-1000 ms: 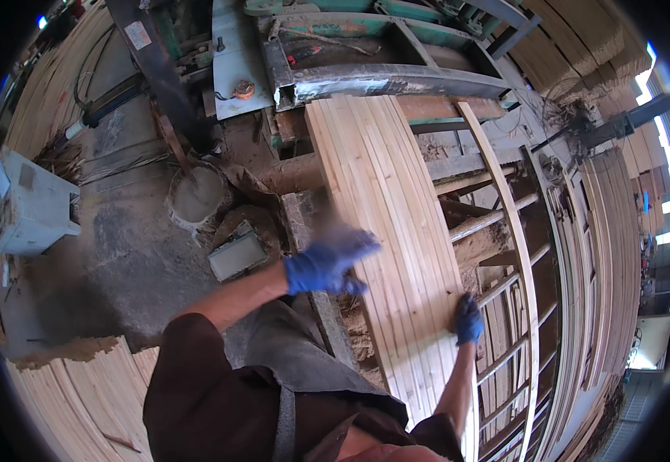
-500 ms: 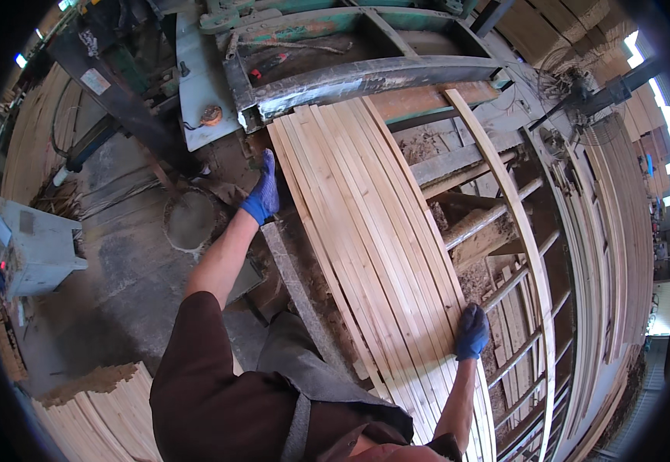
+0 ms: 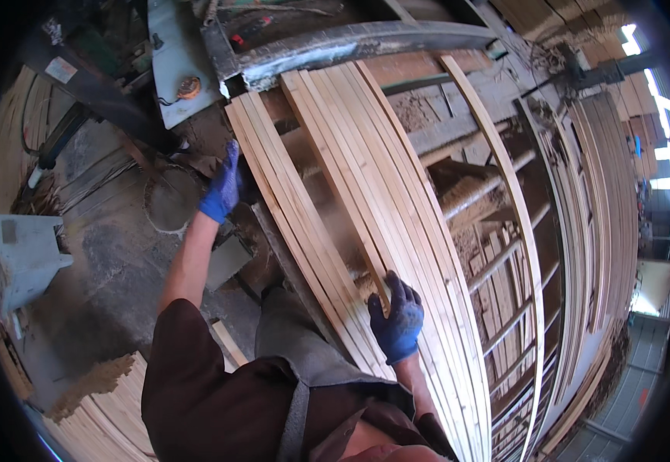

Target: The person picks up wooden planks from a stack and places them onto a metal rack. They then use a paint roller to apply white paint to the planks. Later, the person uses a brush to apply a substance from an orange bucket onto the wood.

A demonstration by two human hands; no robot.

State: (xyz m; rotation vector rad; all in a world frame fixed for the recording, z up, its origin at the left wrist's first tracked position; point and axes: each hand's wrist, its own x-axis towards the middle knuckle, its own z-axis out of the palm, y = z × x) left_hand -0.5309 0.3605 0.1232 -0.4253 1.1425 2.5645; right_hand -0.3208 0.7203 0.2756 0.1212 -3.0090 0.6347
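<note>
Long pale wooden strips lie side by side in two groups, with a gap between them. Beside the narrow left group (image 3: 277, 185) is my left hand (image 3: 224, 186), in a blue glove, its fingers stretched out near the far ends of the strips. My right hand (image 3: 398, 322), gloved too, is on the wider right group (image 3: 385, 177). Its thumb and fingers close about the edge strip (image 3: 354, 223) that borders the gap; the palm hides part of that strip.
A curved single slat (image 3: 508, 185) lies over metal rollers (image 3: 496, 266) on the right. Ahead is a dark metal machine frame (image 3: 365, 38). A grey box (image 3: 23, 250) stands on the left floor, and cut boards (image 3: 108, 408) are stacked at the lower left.
The single row of strips has parted into two groups. My right hand moved left from the right outer edge to the gap; my left hand shifted slightly left.
</note>
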